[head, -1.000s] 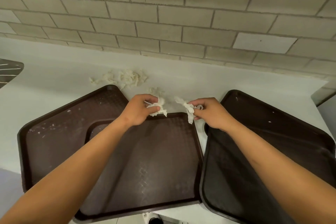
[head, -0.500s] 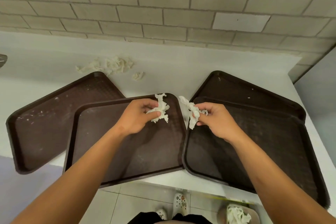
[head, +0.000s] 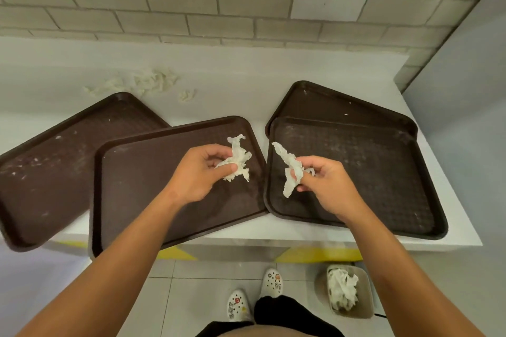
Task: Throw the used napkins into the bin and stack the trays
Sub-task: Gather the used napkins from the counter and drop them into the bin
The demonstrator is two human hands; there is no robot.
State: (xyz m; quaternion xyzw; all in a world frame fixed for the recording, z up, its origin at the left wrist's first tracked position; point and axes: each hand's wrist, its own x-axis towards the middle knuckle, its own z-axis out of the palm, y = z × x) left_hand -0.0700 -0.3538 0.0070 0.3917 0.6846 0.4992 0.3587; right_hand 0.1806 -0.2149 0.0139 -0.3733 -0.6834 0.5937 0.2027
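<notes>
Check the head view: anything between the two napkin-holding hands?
Nothing held between them. Left hand and right hand are apart; below the gap, the head view shows tray edges and a strip of white counter.

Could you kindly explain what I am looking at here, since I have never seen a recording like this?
There is no machine: a person wears a camera on the head, so the single view looks forward and down at their own arms. The left hand pinches a crumpled napkin, and the right hand pinches a second napkin. Below them a white counter carries four brown trays: one at far left, one overlapping it, and two roughly stacked on the right. More used napkins lie near the wall. On the floor by the person's feet stands a small bin already holding paper.
</notes>
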